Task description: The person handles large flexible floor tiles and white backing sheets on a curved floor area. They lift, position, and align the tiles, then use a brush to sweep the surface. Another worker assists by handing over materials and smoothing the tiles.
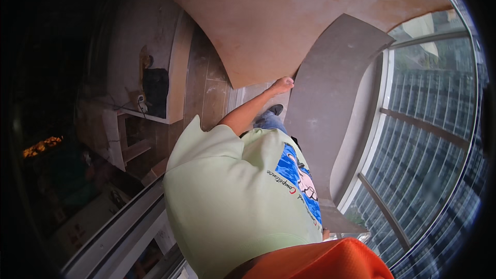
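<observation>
My left hand reaches forward from a light green sleeve. Its fingers are closed at the left edge of a large, thin grey-brown board, which stands on end along my right side. Only a small bit of my right hand shows, by the board's near end. Orange fabric in front and my shirt hide the rest, so its grip cannot be made out. Just past my left hand is the lower corner of a broad orange-brown sheet. My jeans and a dark shoe show below my left forearm.
Tall framed windows run along the right. To the left, a dark bag and a cable rest on a pale wood-edged surface, beside an open-fronted cabinet. Wood-look flooring lies between. Metal rails cross the lower left.
</observation>
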